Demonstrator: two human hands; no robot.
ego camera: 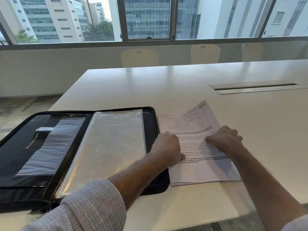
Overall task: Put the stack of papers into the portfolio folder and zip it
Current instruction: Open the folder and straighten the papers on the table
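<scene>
Lying wide open at the left on the white table (166,90): a black portfolio folder (25,147) with a zip round its edge. Showing dark pockets on its left half, and on its right half a shiny clear plastic sleeve (106,147) lying flat. Reaching over the folder's near right corner: a forearm in a grey knit sleeve (86,205), pushed up from the wrist. Resting just right of the folder, at the left edge of the stack of papers (200,170): the left hand (166,146), knuckles up, fingers curling down at the paper edge, looking like gripping it, with the fingertips hidden under the hand. Lying flat on the table, just beside the folder's right side, close enough to be touching or nearly so: the stack of papers, printed with black text and a small table of boxes, top sheet bending up a little near the far corner. Sitting on the right part of the stack: the right hand (225,139), knuckles up too, fingers curling over the right edge of the sheets and pinching them. Running across the table farther right: a long narrow slot (253,87). Standing behind the table, under big windows (148,19): three pale chairs (139,57).
</scene>
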